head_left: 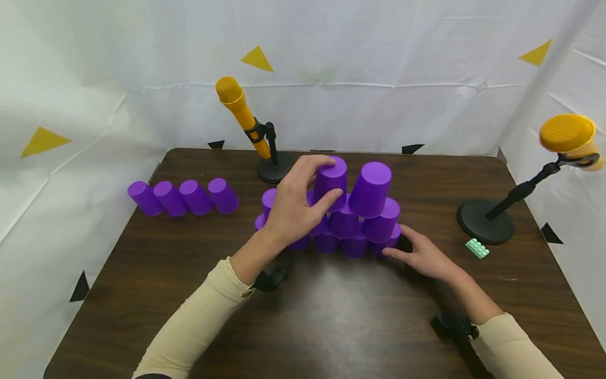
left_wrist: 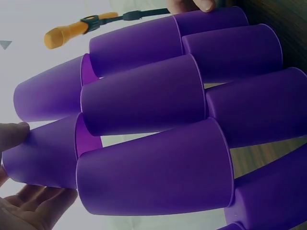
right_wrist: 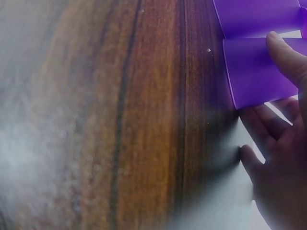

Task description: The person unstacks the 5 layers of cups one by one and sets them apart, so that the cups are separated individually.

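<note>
Upside-down purple cups stand in a tiered pyramid on the table. My left hand (head_left: 295, 208) grips one purple cup (head_left: 333, 179) in the top tier, thumb on the near side and fingers on the far side. Its rim is at the tier below in the left wrist view. Beside it stands another top-tier cup (head_left: 371, 189). My right hand (head_left: 426, 258) is low at the pyramid's right end, holding the end cup of the bottom row (right_wrist: 252, 72) between thumb and fingers. My left hand and forearm hide part of the pyramid's left side in the head view.
Several purple cups (head_left: 196, 198) stand in a row at the left. A yellow microphone (head_left: 242, 113) on a stand is behind the pyramid. Another yellow microphone (head_left: 568, 134) stands at the right, with a mint toy brick (head_left: 477, 248) near its base (head_left: 485, 223).
</note>
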`<action>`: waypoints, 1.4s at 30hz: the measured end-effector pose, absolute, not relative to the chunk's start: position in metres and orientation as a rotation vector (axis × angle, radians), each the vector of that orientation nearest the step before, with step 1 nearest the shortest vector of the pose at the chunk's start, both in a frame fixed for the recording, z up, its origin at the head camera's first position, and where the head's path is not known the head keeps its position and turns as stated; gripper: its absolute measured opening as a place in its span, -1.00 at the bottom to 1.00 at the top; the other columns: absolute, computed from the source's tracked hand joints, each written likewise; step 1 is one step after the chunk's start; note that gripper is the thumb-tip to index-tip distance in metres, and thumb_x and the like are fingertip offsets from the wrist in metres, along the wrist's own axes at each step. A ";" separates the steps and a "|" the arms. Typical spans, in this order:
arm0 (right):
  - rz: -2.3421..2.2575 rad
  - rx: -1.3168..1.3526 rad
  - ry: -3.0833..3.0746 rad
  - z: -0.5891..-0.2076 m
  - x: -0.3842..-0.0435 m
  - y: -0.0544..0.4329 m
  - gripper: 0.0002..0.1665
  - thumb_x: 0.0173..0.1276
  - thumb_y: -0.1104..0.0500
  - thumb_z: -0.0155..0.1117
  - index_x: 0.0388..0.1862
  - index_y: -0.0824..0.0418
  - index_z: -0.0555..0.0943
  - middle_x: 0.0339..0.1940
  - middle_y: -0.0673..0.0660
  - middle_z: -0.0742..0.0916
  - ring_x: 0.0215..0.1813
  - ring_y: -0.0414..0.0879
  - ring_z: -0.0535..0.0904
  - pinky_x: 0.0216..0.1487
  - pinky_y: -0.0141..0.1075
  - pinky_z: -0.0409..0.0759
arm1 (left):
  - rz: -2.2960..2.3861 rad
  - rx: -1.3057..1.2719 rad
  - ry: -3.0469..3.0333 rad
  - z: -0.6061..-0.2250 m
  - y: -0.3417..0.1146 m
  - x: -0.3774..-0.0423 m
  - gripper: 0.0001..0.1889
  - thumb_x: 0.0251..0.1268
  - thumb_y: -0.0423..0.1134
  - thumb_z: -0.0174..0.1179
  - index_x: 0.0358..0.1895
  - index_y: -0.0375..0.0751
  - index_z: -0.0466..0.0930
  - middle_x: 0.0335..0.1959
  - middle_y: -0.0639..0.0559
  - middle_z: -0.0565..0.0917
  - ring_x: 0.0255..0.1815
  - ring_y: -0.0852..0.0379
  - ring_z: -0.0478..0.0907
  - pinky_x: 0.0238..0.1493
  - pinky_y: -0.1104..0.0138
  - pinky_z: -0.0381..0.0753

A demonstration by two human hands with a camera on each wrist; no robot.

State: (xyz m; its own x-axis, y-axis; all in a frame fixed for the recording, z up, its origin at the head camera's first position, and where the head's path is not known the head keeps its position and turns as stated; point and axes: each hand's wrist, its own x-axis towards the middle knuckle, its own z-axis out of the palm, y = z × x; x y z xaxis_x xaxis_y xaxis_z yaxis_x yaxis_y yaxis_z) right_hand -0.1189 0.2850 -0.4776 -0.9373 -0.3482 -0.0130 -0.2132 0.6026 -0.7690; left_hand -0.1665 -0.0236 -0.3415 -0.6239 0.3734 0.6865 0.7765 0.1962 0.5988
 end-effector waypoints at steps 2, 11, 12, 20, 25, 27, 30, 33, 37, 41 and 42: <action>-1.244 -0.469 2.665 -0.478 -0.119 0.285 -0.13 0.34 -0.01 0.36 0.50 0.25 0.24 0.40 0.31 0.44 0.43 0.29 0.26 0.35 0.27 0.19 | -1.436 -1.077 -2.069 -0.342 -0.024 -0.166 -0.55 0.26 -0.30 0.33 0.19 -0.21 0.44 0.12 -0.09 0.49 0.09 0.13 0.53 0.05 0.31 0.61; -1.260 -0.477 2.650 -0.480 -0.119 0.287 -0.13 0.33 -0.01 0.37 0.50 0.24 0.24 0.41 0.28 0.44 0.45 0.25 0.25 0.36 0.26 0.18 | -1.538 -1.009 -1.963 -0.330 -0.054 -0.144 -0.59 0.12 -0.54 0.36 0.05 -0.37 0.48 0.12 -0.21 0.52 0.10 -0.04 0.54 0.05 0.15 0.63; -1.262 -0.477 2.650 -0.480 -0.119 0.287 -0.14 0.33 0.00 0.37 0.50 0.24 0.24 0.41 0.28 0.44 0.45 0.25 0.25 0.36 0.26 0.18 | -1.554 -0.980 -1.942 -0.326 -0.061 -0.139 -0.60 0.08 -0.59 0.35 0.02 -0.42 0.49 0.11 -0.25 0.53 0.08 -0.07 0.55 0.03 0.13 0.63; -1.261 -0.491 2.656 -0.480 -0.117 0.287 -0.18 0.33 0.01 0.37 0.46 0.25 0.29 0.37 0.27 0.49 0.42 0.24 0.29 0.35 0.24 0.21 | -1.619 -0.455 -1.816 -0.346 -0.157 -0.131 -0.60 0.05 -0.65 0.32 0.00 -0.59 0.46 0.08 -0.29 0.56 0.00 -0.05 0.62 -0.03 0.29 0.65; -1.267 -0.488 2.658 -0.479 -0.118 0.287 -0.18 0.33 0.02 0.38 0.46 0.26 0.29 0.37 0.27 0.48 0.43 0.25 0.29 0.35 0.25 0.20 | -1.491 0.034 -1.839 -0.388 -0.237 -0.153 -0.58 0.05 -0.51 0.41 0.03 -0.40 0.57 0.05 -0.12 0.61 0.02 0.02 0.61 -0.02 0.36 0.63; -1.268 -0.488 2.657 -0.480 -0.118 0.287 -0.17 0.33 0.02 0.38 0.46 0.26 0.28 0.38 0.28 0.47 0.43 0.25 0.28 0.35 0.24 0.20 | -1.433 0.227 -1.861 -0.404 -0.266 -0.160 -0.58 0.04 -0.48 0.43 0.03 -0.31 0.61 0.06 -0.07 0.61 0.04 0.03 0.59 0.03 0.32 0.61; -1.259 -0.497 2.658 -0.480 -0.118 0.287 -0.17 0.33 0.01 0.37 0.46 0.27 0.28 0.38 0.28 0.47 0.43 0.25 0.28 0.35 0.25 0.20 | -1.350 0.453 -1.930 -0.425 -0.299 -0.167 -0.58 0.06 -0.43 0.43 0.05 -0.19 0.62 0.09 0.00 0.61 0.09 0.06 0.54 0.13 0.24 0.57; -1.256 -0.506 2.662 -0.480 -0.117 0.287 -0.18 0.33 0.02 0.37 0.46 0.27 0.29 0.38 0.28 0.47 0.43 0.25 0.28 0.35 0.24 0.20 | -1.305 0.584 -2.009 -0.442 -0.321 -0.172 -0.58 0.08 -0.39 0.43 0.06 -0.16 0.62 0.12 0.01 0.61 0.10 0.08 0.53 0.16 0.21 0.55; -1.267 -0.513 2.664 -0.480 -0.118 0.287 -0.18 0.34 0.02 0.37 0.47 0.25 0.28 0.38 0.27 0.47 0.43 0.24 0.28 0.35 0.24 0.21 | -1.239 0.661 -2.087 -0.458 -0.338 -0.180 -0.60 0.09 -0.35 0.43 0.04 -0.15 0.61 0.11 0.00 0.62 0.08 0.10 0.54 0.13 0.23 0.57; -1.265 -0.507 2.664 -0.480 -0.118 0.287 -0.18 0.34 0.01 0.37 0.47 0.25 0.28 0.39 0.27 0.46 0.43 0.24 0.28 0.35 0.24 0.20 | -1.226 0.693 -2.123 -0.467 -0.346 -0.185 -0.63 0.10 -0.36 0.42 0.00 -0.15 0.59 0.11 -0.02 0.60 0.09 0.09 0.54 0.12 0.24 0.58; -1.264 -0.505 2.664 -0.480 -0.118 0.287 -0.18 0.33 0.01 0.37 0.47 0.25 0.28 0.39 0.27 0.47 0.43 0.24 0.28 0.35 0.24 0.20 | -1.233 0.698 -2.128 -0.469 -0.347 -0.185 -0.64 0.11 -0.37 0.42 -0.01 -0.14 0.58 0.12 -0.03 0.59 0.09 0.09 0.54 0.13 0.24 0.57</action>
State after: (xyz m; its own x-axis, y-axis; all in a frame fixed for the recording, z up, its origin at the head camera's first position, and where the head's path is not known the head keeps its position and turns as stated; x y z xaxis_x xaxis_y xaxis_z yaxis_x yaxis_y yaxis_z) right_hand -0.1176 0.2871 -0.4800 -0.9320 -0.3623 0.0090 -0.2361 0.5882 -0.7735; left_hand -0.1854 -0.3470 -0.4689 -0.6969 -0.6830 0.2186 -0.1499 0.4368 0.8870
